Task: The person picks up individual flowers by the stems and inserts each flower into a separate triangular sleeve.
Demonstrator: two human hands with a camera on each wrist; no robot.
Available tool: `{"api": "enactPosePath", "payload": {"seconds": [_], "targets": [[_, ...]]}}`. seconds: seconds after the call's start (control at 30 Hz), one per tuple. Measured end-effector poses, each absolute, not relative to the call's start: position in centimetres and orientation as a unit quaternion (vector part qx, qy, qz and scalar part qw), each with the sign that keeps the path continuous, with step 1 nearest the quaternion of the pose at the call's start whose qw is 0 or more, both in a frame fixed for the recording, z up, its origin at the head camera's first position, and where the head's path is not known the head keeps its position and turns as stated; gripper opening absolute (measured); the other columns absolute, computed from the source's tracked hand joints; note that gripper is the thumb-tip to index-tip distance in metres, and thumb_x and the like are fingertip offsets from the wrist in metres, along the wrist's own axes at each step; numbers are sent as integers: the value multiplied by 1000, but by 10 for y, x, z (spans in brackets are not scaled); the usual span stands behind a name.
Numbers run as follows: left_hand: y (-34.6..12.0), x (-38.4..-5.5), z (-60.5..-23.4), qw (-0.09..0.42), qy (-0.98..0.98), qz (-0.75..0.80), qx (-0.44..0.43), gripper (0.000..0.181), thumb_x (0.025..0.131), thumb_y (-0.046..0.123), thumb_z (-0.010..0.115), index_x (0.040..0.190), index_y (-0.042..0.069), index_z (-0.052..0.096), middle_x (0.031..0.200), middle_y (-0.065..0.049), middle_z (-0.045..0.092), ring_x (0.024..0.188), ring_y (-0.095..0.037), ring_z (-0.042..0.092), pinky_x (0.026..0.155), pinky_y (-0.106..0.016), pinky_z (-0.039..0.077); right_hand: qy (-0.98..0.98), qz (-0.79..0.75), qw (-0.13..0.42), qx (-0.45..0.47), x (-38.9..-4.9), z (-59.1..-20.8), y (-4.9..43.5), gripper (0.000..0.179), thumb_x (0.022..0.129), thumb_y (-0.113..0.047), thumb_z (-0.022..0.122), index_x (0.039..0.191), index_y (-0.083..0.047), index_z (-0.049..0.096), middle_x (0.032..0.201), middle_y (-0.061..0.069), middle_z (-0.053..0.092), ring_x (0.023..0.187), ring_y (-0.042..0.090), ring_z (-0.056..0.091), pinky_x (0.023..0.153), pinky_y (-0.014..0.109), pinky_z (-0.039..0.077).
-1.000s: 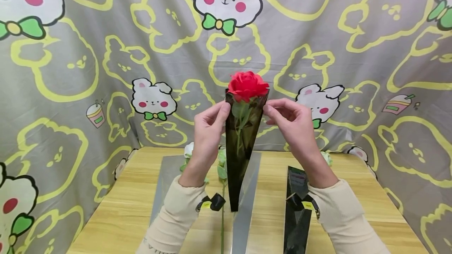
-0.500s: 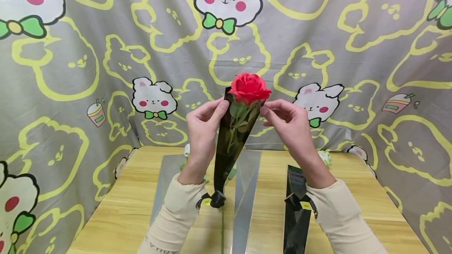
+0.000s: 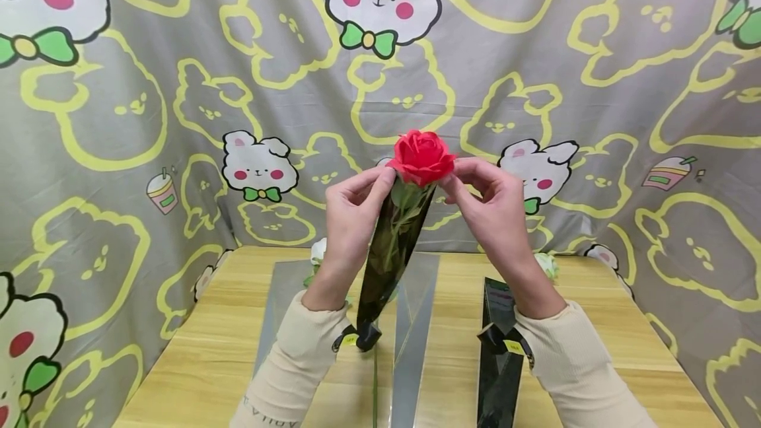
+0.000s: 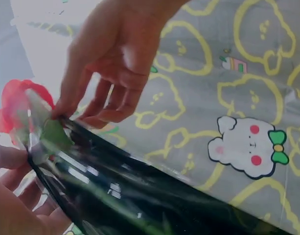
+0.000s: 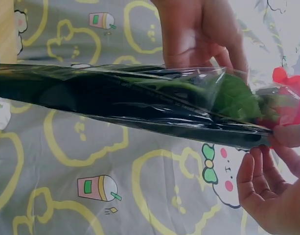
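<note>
A red rose with green leaves stands in a narrow black see-through flower sleeve, held up above the table. My left hand pinches the sleeve's upper left edge between thumb and fingers. At the opposite edge, my right hand pinches just under the bloom. The bloom sits above the sleeve's mouth, and the leaves and stem show through the film. In the right wrist view the sleeve tapers to a point away from the bloom. The sleeve leans, its tip toward my left wrist.
Another black sleeve lies on the wooden table at right. Clear sleeves lie left of it, with a green stem alongside. A white rose and a pale bloom lie near the back, before a patterned curtain.
The sleeve's tip has swung left from near upright, so the sleeve now leans. The bloom has come slightly lower and right. Both hands keep pinching the sleeve's edges, now a little closer together.
</note>
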State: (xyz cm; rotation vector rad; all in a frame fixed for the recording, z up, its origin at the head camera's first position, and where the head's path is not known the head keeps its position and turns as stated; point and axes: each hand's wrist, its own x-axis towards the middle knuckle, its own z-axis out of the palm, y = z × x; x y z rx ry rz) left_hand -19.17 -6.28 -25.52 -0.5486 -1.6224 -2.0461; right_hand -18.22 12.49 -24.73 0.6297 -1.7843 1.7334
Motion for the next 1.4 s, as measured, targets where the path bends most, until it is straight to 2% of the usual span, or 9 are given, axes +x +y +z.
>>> {"api": "enactPosePath", "payload": {"seconds": [0.07, 0.23, 0.37, 0.53, 0.7, 0.8, 0.93, 1.17, 1.4], "targets": [[-63, -193, -255, 247, -593, -739, -200, 19, 97, 7, 71, 107, -9, 75, 103, -10, 76, 92, -14, 71, 82, -28, 57, -667, 647, 286, 234, -183, -247, 124, 15, 93, -1, 75, 103, 9, 72, 104, 4, 72, 84, 20, 69, 72, 29, 60], [-66, -196, -258, 235, -587, -756, -168, 21, 98, 12, 71, 106, -6, 76, 98, -7, 73, 80, -12, 67, 66, -26, 58, -660, 644, 309, 234, -182, -250, 126, 16, 94, -2, 74, 107, 6, 72, 106, 7, 71, 87, 21, 70, 72, 29, 60], [-63, -197, -260, 219, -576, -770, -163, 19, 99, 12, 70, 105, -6, 75, 95, -4, 72, 79, -12, 64, 65, -24, 57, -658, 630, 339, 235, -177, -250, 123, 15, 92, -1, 75, 106, 5, 72, 108, 11, 69, 87, 21, 70, 70, 27, 60], [-59, -193, -267, 233, -615, -733, -176, 23, 102, 14, 65, 113, -4, 74, 100, -4, 72, 82, -10, 61, 69, -21, 51, -655, 633, 343, 230, -176, -247, 120, 11, 91, 0, 76, 97, 9, 72, 106, 12, 68, 81, 20, 71, 64, 29, 60], [-52, -186, -275, 219, -634, -709, -218, 30, 99, 9, 69, 128, 0, 69, 123, -9, 71, 109, -16, 68, 89, -31, 57, -652, 645, 334, 216, -177, -245, 122, 10, 91, 0, 76, 95, 8, 73, 103, 11, 69, 77, 20, 72, 60, 32, 59], [-46, -186, -278, 212, -635, -700, -249, 42, 93, 8, 76, 134, 5, 66, 128, -6, 68, 116, -21, 67, 92, -39, 57, -656, 643, 331, 217, -177, -245, 124, 10, 92, 0, 76, 94, 8, 73, 102, 11, 68, 77, 20, 72, 59, 32, 59], [-40, -185, -280, 225, -629, -700, -253, 44, 91, 11, 79, 134, 10, 67, 126, -3, 69, 113, -22, 68, 90, -40, 58, -664, 636, 326, 222, -176, -246, 124, 11, 92, -2, 75, 95, 8, 72, 103, 13, 67, 78, 20, 72, 60, 32, 59], [-41, -183, -278, 245, -630, -698, -237, 36, 95, 14, 74, 130, 5, 68, 122, -6, 70, 102, -25, 69, 86, -37, 59, -691, 606, 330, 218, -173, -242, 125, 12, 93, -8, 77, 95, 3, 74, 102, 8, 67, 82, 20, 70, 63, 29, 59], [-46, -183, -276, 235, -635, -700, -229, 37, 95, 14, 74, 131, 7, 68, 126, -5, 69, 105, -24, 68, 88, -39, 58, -723, 562, 341, 213, -171, -241, 128, 11, 93, -13, 77, 96, -2, 75, 102, 4, 69, 88, 16, 69, 67, 22, 57]]}}
